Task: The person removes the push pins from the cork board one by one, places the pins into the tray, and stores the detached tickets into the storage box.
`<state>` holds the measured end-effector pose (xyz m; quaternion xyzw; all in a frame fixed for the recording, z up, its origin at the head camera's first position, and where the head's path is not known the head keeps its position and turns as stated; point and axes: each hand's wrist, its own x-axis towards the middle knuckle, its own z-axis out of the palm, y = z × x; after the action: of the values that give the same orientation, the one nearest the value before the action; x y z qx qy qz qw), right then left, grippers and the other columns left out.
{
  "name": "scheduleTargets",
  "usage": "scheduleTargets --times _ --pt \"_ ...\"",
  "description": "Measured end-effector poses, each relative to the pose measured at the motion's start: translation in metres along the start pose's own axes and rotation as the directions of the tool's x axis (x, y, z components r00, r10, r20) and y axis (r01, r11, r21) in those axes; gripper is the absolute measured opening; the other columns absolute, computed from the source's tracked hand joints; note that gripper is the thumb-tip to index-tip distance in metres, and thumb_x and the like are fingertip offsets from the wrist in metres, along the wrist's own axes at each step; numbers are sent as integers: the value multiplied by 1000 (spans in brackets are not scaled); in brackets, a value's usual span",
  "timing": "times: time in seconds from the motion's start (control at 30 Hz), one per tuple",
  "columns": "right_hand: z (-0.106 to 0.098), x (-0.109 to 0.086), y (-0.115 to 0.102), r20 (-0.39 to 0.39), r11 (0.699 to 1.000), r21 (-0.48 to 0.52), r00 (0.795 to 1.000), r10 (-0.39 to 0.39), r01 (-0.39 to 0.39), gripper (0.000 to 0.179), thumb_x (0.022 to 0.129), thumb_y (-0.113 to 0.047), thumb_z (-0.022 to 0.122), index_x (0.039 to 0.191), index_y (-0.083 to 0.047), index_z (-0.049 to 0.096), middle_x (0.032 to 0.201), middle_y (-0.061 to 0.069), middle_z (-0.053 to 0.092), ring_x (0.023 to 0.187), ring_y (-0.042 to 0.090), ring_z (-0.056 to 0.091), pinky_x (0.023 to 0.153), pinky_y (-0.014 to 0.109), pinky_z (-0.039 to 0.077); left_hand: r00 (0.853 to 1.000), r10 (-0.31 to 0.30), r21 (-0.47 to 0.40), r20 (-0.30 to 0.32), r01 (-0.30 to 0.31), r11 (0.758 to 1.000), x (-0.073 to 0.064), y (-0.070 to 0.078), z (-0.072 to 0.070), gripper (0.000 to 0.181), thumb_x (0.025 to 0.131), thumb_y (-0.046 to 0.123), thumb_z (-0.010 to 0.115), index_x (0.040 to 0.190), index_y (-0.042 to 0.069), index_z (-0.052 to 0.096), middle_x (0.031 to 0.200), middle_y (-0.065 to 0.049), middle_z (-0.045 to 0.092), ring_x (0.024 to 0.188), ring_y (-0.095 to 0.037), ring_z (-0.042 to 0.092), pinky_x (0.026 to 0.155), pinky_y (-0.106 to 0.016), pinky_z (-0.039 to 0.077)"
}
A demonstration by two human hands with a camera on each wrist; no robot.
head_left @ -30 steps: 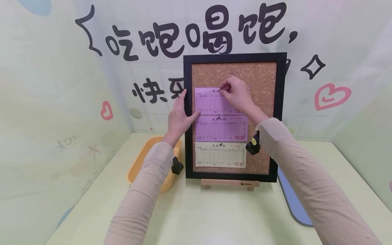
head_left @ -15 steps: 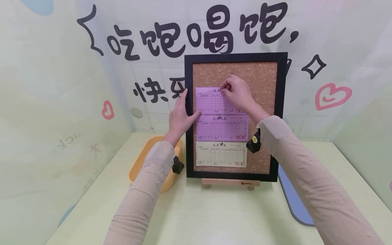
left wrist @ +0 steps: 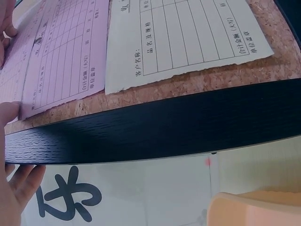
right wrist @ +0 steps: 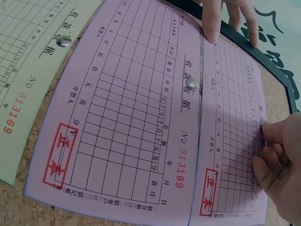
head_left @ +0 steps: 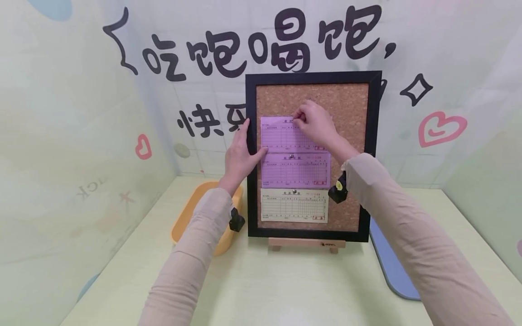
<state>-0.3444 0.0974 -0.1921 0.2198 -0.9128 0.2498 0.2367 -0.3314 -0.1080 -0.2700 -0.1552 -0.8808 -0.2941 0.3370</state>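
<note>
A black-framed cork board [head_left: 310, 93] stands upright, with three receipt slips on it in a column. My left hand [head_left: 238, 156] grips the board's left edge, thumb over the top pink slip's lower left corner and fingers at the outer side of the frame. At the top edge of that pink slip [head_left: 279, 135], my right hand [head_left: 317, 123] pinches a silver push pin [right wrist: 262, 122] between thumb and forefinger, mostly hidden by the fingertips. The middle pink slip [head_left: 295, 172] and the lower cream slip [head_left: 291, 208] each carry a silver push pin at their top.
A small wooden easel [head_left: 293, 243] supports the board on the pale table. An orange bin [head_left: 223, 244] stands at the left behind my left forearm. A blue tray or mat [head_left: 393, 267] lies at the right, partly under my right forearm. A printed wall stands close behind.
Both hands stay nearly in place. The silver pin head that showed between my right fingertips a second ago is now covered by them in the head view.
</note>
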Motion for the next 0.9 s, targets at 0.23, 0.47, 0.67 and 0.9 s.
scheduleTargets --times 0.23,0.47,0.67,0.9 --pt "0 -2 5 -26 999 29 999 -42 43 7 85 -5 56 85 1 60 87 10 50 79 22 47 70 33 38 1000 -9 -8 5 9 1000 0 0 2 83 80 34 67 145 14 20 139 -13 37 88 -30 57 70 -40 48" --pt "-2 -5 9 -6 992 87 995 -95 95 5 84 -1 57 84 3 61 85 12 53 77 23 49 69 31 39 1000 -3 -7 -9 3 1000 -1 0 1 83 79 33 68 144 13 21 139 -13 38 83 -30 56 68 -39 48" --pt "-2 -14 15 14 988 128 996 -83 80 7 84 -2 58 86 4 61 82 13 53 74 23 48 65 30 39 1000 -3 -12 -4 3 1000 -1 0 0 83 79 33 68 144 12 20 140 -14 36 86 -30 56 71 -39 48" --pt "-2 -28 26 3 980 171 994 -106 104 5 84 -2 58 83 2 61 77 12 54 66 20 46 59 28 37 1000 -1 -13 11 1 1000 -1 1 -1 84 80 34 67 145 12 19 142 -14 34 87 -31 57 73 -40 48"
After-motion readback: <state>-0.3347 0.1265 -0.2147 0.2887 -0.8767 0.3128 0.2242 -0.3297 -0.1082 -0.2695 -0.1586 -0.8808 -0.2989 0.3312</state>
